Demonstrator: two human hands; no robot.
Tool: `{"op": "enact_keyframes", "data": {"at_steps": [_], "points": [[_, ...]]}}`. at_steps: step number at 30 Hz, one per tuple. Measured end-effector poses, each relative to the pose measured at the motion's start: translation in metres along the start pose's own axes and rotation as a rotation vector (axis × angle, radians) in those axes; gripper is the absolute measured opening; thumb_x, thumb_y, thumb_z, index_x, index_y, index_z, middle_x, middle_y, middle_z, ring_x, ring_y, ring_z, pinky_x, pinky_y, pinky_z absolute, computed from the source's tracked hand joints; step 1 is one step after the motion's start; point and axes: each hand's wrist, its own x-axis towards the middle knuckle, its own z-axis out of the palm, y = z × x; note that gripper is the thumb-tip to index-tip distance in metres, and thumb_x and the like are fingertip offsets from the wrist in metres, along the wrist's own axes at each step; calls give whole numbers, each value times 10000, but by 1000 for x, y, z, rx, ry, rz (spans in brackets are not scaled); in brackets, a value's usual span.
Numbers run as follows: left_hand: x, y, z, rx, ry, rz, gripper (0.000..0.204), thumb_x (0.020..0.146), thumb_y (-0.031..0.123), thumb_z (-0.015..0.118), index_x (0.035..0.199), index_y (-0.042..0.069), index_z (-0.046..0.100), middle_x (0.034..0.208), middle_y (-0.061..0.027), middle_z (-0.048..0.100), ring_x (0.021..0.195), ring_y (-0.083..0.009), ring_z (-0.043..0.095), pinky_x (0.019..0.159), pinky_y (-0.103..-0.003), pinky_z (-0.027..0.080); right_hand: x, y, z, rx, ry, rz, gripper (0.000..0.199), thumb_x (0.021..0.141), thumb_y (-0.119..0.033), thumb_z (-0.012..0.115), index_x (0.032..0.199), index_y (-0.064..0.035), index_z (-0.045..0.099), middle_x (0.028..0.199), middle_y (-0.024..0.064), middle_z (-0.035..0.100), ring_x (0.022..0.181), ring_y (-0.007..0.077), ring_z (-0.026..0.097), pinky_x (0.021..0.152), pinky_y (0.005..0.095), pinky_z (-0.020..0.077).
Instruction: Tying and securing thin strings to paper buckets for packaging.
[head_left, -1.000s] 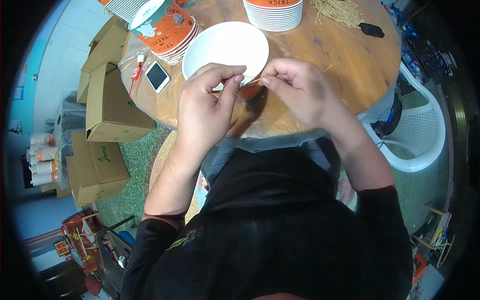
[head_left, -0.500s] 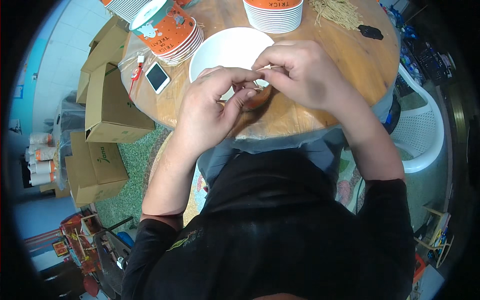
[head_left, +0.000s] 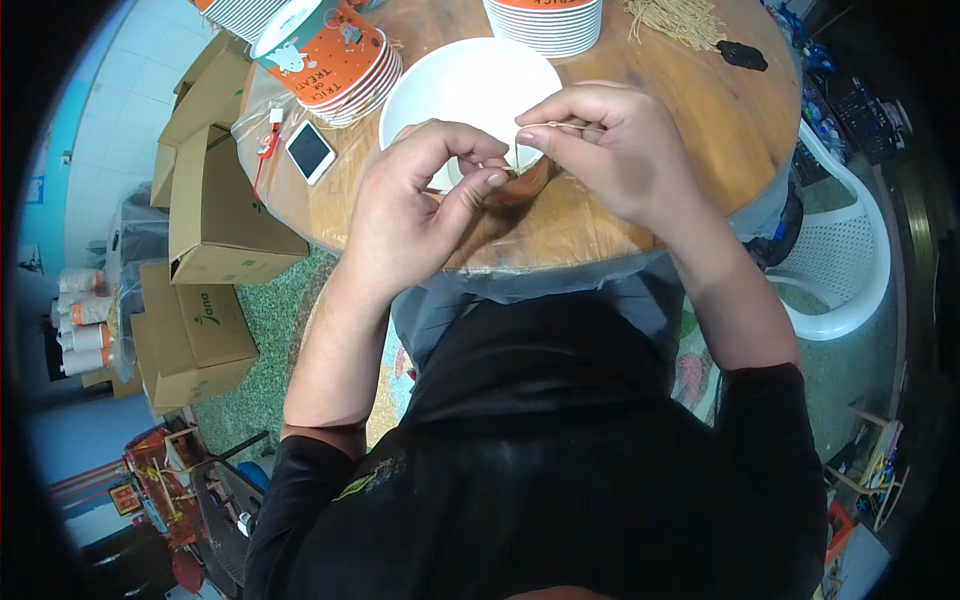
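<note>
A paper bucket [head_left: 455, 85] lies in front of me with its white inside showing; a bit of its coloured outer wall shows below my fingers. My left hand [head_left: 425, 195] is closed at its near rim, thumb and forefinger pinching the edge. A thin tan cord [head_left: 518, 150] runs up from that spot. My right hand [head_left: 610, 145] pinches this cord between thumb and fingertips, just above and right of the left fingers. Part of the cord crosses the right palm. What the left fingertips press against is partly hidden.
A stack of orange and teal paper buckets [head_left: 325, 60] lies at the left, another stack [head_left: 545, 25] at the far side. A bundle of tan cords [head_left: 675, 25] sits far right beside a black object [head_left: 742, 55]. A phone [head_left: 310, 153] lies left. Cardboard boxes [head_left: 225, 220] stand beside the table.
My right hand has moved slightly away from the left, drawing the cord up so that it now shows taut between them. The left hand stays at the rim.
</note>
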Motion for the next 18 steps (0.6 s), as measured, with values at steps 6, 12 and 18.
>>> {"op": "enact_keyframes", "data": {"at_steps": [6, 12, 18], "points": [[5, 14, 3, 14, -22, -110, 152, 987, 60, 825, 1125, 31, 769, 956, -74, 797, 911, -190, 773, 839, -346, 600, 0, -9, -3, 62, -3, -59, 171, 985, -191, 833, 1101, -78, 889, 836, 67, 797, 717, 139, 725, 655, 294, 545], [18, 26, -7, -1, -191, -318, 179, 1025, 70, 811, 1189, 2, 788, 971, -55, 812, 928, -119, 754, 844, -303, 609, 6, -3, -8, -80, -6, -266, 165, 965, -202, 852, 1072, -85, 896, 879, 80, 812, 735, 151, 739, 655, 301, 548], [16, 13, -5, -206, -145, -312, 163, 1038, 65, 795, 1184, 0, 767, 960, -61, 824, 923, -110, 767, 849, -292, 601, 2, 0, -8, 30, -17, -23, 211, 944, -229, 874, 1070, -60, 891, 833, 83, 806, 715, 146, 730, 658, 314, 551]]}}
